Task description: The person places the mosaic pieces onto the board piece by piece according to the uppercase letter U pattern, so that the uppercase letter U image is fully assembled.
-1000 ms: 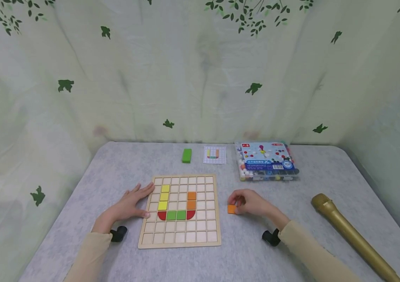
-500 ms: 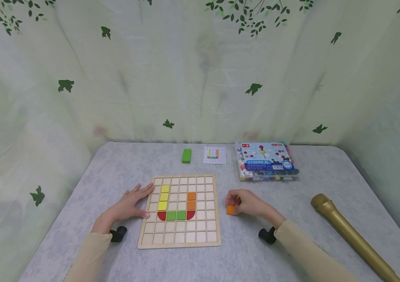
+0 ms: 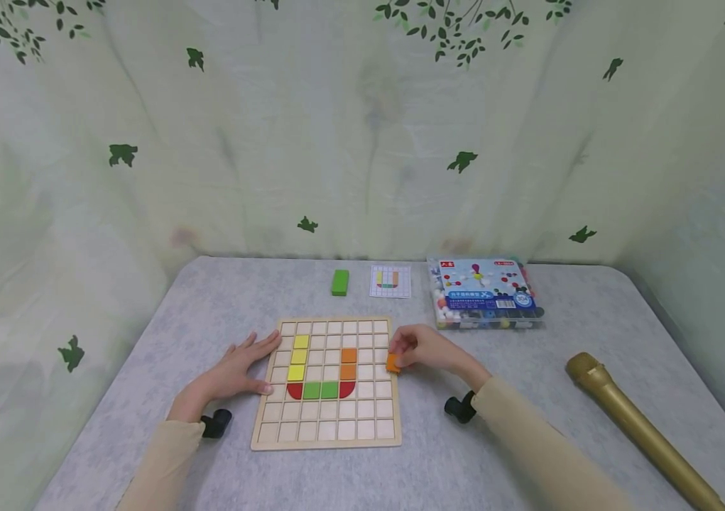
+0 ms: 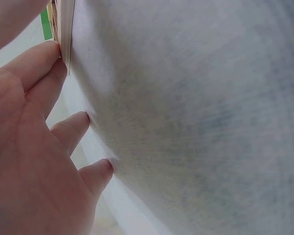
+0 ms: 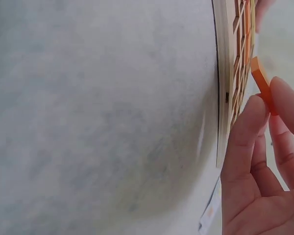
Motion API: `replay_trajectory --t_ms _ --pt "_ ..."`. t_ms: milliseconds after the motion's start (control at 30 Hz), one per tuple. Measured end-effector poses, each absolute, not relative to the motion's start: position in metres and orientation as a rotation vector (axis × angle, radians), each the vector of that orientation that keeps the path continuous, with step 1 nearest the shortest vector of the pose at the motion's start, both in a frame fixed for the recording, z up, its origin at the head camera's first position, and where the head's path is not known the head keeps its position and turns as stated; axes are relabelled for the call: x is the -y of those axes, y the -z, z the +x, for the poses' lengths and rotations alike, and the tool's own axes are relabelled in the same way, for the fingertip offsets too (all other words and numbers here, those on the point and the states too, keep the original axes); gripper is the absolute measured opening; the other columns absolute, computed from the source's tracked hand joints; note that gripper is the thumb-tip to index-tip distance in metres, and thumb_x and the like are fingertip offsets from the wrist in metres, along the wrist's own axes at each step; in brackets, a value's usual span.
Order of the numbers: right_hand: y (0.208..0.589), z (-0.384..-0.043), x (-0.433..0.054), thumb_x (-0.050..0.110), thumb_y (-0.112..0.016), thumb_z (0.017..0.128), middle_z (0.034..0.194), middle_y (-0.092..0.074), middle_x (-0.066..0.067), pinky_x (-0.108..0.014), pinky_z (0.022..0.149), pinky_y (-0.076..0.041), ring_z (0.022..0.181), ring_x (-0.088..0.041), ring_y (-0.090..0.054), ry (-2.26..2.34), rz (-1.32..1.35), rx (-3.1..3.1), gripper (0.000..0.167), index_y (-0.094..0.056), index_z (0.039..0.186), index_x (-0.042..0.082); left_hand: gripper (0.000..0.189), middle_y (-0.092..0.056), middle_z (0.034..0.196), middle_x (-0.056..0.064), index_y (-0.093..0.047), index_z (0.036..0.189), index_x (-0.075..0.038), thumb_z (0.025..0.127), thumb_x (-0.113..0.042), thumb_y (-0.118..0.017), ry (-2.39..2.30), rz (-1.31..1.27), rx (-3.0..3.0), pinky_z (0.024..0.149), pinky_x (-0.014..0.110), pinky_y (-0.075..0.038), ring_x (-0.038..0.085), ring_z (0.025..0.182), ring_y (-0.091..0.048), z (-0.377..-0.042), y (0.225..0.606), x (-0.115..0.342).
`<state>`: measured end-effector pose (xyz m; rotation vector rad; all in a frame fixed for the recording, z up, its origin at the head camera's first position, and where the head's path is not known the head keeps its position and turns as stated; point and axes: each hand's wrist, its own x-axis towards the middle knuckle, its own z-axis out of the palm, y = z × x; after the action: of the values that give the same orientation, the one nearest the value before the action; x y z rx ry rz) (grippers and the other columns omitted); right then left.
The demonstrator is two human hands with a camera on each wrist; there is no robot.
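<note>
A wooden grid board (image 3: 326, 446) lies on the table, holding a U of coloured tiles. Its left side has yellow tiles (image 3: 297, 357), its right side two orange tiles (image 3: 348, 363). Along the bottom are green tiles (image 3: 320, 389) between two red rounded corner tiles (image 3: 295, 390). My left hand (image 3: 234, 370) rests spread at the board's left edge, fingertips and thumb against the frame. My right hand (image 3: 427, 351) pinches a loose orange square tile (image 3: 393, 363) over the board's right edge. In the right wrist view that tile (image 5: 259, 81) stands tilted between thumb and fingers.
Behind the board lie a green block (image 3: 339, 282) and a small pattern card (image 3: 390, 282) with a similar U. A clear box with a blue label (image 3: 486, 292) sits at the back right. A gold microphone (image 3: 640, 422) lies along the right side.
My right hand has lifted the orange tile from the table beside the board and carried it left to the board's right edge. The left hand stays in place.
</note>
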<state>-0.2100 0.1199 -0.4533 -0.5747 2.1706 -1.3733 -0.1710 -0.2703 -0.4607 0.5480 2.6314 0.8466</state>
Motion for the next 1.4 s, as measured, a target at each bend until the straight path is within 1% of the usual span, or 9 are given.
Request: replay_trajectory --t_ms 467,667,800,967,1233,1333,1400 --pt "0.457 -0.240 -0.072 -0.001 -0.066 0.085 0.080 -0.059 -0.006 -0.025 0.060 -0.049 0.067 -0.016 -0.054 1.385 -0.555 -2.297 0.008 -0.066 0.092 0.002 0.100 -0.018 0.156 0.018 -0.025 0.151 -0.004 0.075 -0.042 -0.078 -0.831 0.538 -2.647 0.104 0.067 0.005 0.049 0.139 0.002 -0.172 0.464 0.270" --pt "0.455 -0.246 -0.056 -0.004 -0.064 0.084 0.080 -0.060 -0.004 -0.024 0.063 -0.048 0.070 -0.016 -0.054 1.370 -0.555 -2.329 0.009 -0.066 0.090 0.003 0.099 -0.018 0.156 0.019 -0.026 0.151 -0.004 0.075 -0.041 -0.078 -0.828 0.520 -2.645 0.104 0.067 0.005 0.049 0.139 0.002 -0.172 0.462 0.268" --pt "0.454 -0.248 -0.045 -0.005 -0.065 0.083 0.077 -0.060 -0.003 -0.022 0.059 -0.046 0.067 -0.014 -0.053 1.334 -0.581 -2.368 0.009 -0.067 0.087 0.002 0.099 -0.018 0.156 0.019 -0.026 0.151 -0.004 0.075 -0.040 -0.078 -0.829 0.517 -2.647 0.104 0.067 0.005 0.049 0.139 0.002 -0.172 0.461 0.267" --pt "0.452 -0.247 -0.036 -0.005 -0.064 0.084 0.076 -0.060 -0.003 -0.021 0.055 -0.047 0.063 -0.013 -0.054 1.274 -0.572 -2.389 0.006 -0.067 0.087 0.000 0.100 -0.019 0.155 0.019 -0.026 0.151 -0.004 0.074 -0.041 -0.078 -0.830 0.527 -2.648 0.104 0.067 0.004 0.049 0.139 0.001 -0.172 0.462 0.266" --pt "0.453 -0.248 -0.036 -0.006 -0.064 0.084 0.075 -0.060 -0.001 -0.021 0.060 -0.047 0.067 -0.011 -0.054 1.243 -0.597 -2.438 0.008 -0.068 0.086 0.000 0.100 -0.019 0.155 0.020 -0.026 0.151 -0.003 0.074 -0.041 -0.078 -0.835 0.531 -2.646 0.104 0.068 0.005 0.050 0.139 0.001 -0.173 0.461 0.266" --pt "0.455 -0.248 -0.038 -0.006 -0.065 0.083 0.077 -0.062 -0.003 -0.022 0.064 -0.047 0.069 -0.012 -0.054 1.253 -0.617 -2.448 0.008 -0.068 0.087 0.001 0.100 -0.018 0.155 0.020 -0.026 0.151 -0.003 0.074 -0.041 -0.078 -0.832 0.524 -2.643 0.104 0.067 0.005 0.050 0.139 0.002 -0.172 0.460 0.266" --pt "0.456 -0.248 -0.039 -0.006 -0.065 0.081 0.078 -0.062 -0.005 -0.022 0.063 -0.046 0.068 -0.012 -0.054 1.268 -0.619 -2.445 0.010 -0.068 0.087 0.001 0.100 -0.018 0.155 0.020 -0.025 0.151 -0.003 0.074 -0.040 -0.078 -0.834 0.519 -2.641 0.104 0.067 0.005 0.050 0.139 0.002 -0.172 0.460 0.266"
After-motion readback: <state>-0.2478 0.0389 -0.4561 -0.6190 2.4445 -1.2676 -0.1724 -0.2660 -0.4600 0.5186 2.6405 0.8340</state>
